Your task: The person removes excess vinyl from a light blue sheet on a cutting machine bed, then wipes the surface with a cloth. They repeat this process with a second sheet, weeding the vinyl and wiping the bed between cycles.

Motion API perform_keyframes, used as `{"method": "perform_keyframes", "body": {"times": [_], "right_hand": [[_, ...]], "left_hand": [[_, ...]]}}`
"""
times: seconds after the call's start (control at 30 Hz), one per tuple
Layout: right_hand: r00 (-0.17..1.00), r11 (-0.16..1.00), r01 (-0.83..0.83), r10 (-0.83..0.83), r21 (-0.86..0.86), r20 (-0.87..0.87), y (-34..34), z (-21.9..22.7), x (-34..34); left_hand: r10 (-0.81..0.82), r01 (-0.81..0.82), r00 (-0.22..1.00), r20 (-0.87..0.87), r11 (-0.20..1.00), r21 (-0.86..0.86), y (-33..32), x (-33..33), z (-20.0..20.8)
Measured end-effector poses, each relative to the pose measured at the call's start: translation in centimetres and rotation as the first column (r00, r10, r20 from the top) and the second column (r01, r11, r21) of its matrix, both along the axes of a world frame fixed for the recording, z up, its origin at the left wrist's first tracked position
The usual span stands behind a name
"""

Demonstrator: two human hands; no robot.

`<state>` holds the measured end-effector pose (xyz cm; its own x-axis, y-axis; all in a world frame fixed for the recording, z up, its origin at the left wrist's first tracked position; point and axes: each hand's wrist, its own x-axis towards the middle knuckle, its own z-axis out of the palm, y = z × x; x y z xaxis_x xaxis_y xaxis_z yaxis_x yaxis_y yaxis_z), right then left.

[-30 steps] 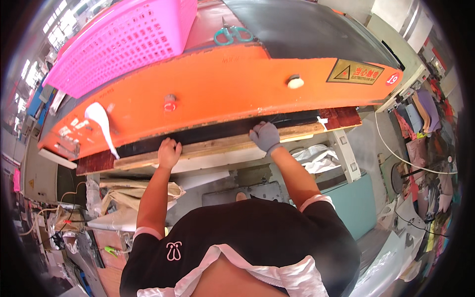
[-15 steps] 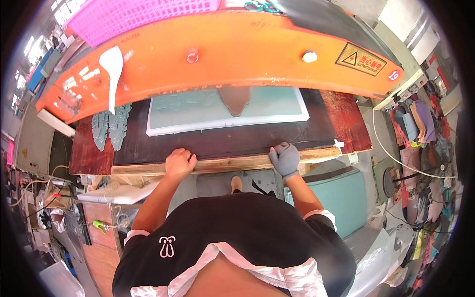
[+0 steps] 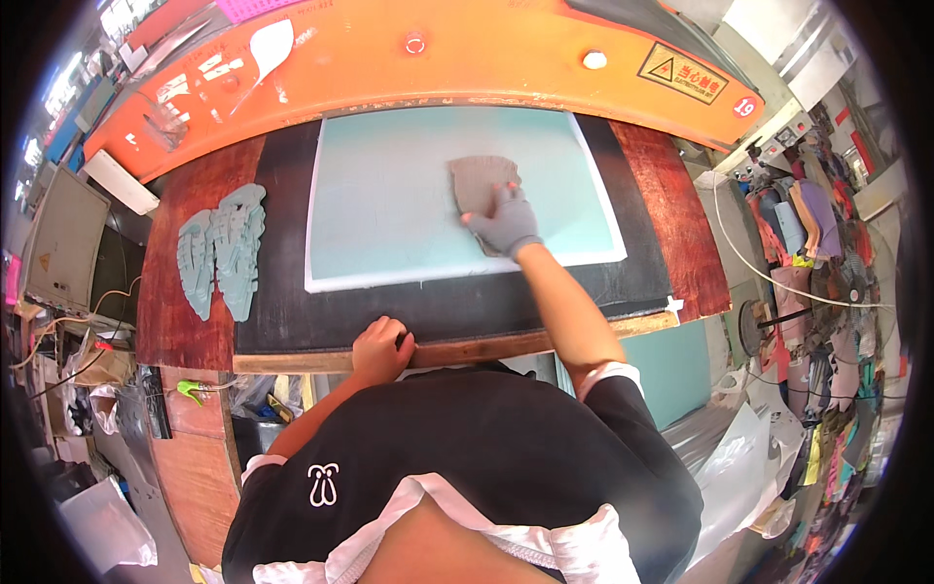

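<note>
On the pale green sheet with a white border (image 3: pixel 389 204), my right hand (image 3: pixel 508 226) in a grey fingerless glove lies on a flat brown-grey piece (image 3: pixel 475 177). Its thumb stretches to the left and its fingers reach forward, covering part of the piece. My bare left hand (image 3: pixel 383 352) is curled over the wooden strip (image 3: pixel 467 348) along the board's near edge. Beneath the sheet lies a black mat (image 3: pixel 292 311). Left of the sheet are pale grey-green cut pieces (image 3: pixel 222 253) with notched outlines, in two stacks.
An orange machine beam (image 3: pixel 360 78) with knobs and a warning label spans the far side. Reddish-brown board (image 3: pixel 671 214) shows at both sides of the mat. A white cable (image 3: pixel 778 292) and many coloured pieces (image 3: pixel 808 234) are at the right. A grey cabinet (image 3: pixel 63 234) stands at the left.
My right hand has left the wooden strip and moved forward onto the brown-grey piece. My left hand stays at the strip. More of the sheet and board now shows in front of the orange beam.
</note>
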<state>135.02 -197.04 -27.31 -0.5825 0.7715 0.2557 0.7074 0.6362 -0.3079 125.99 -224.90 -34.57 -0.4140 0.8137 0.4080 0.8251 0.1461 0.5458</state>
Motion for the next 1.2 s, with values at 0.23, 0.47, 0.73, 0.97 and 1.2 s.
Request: {"method": "perform_keyframes", "body": {"times": [0.23, 0.47, 0.73, 0.97, 1.2], "right_hand": [[0.983, 0.98, 0.133, -0.112, -0.146, 0.143, -5.2, 1.1, 1.7], [0.728, 0.831, -0.295, -0.124, -0.471, -0.674, -2.6, -0.8, 7.8], [0.898, 0.966, 0.012, -0.124, -0.258, -0.423, 1.1, -0.8, 12.9], [0.992, 0.992, 0.121, -0.122, 0.02, 0.039, 0.7, -1.1, 12.6], [0.972, 0.978, 0.208, -0.21, 0.025, 0.102, 0.8, -0.1, 11.6]], "left_hand": [[-0.11, 0.105, 0.963, -0.246, 0.994, -0.037, 3.3, 3.4, 0.4], [-0.107, 0.116, 0.939, -0.327, 0.993, 0.009, 3.4, 4.6, -1.7], [-0.125, 0.124, 0.951, -0.282, 0.992, -0.025, 3.1, 5.0, -1.6], [-0.122, 0.139, 0.944, -0.307, 0.99, 0.033, 3.2, 5.0, -1.3], [-0.112, 0.113, 0.948, -0.298, 0.993, -0.013, 3.6, 4.9, -0.8]]}}
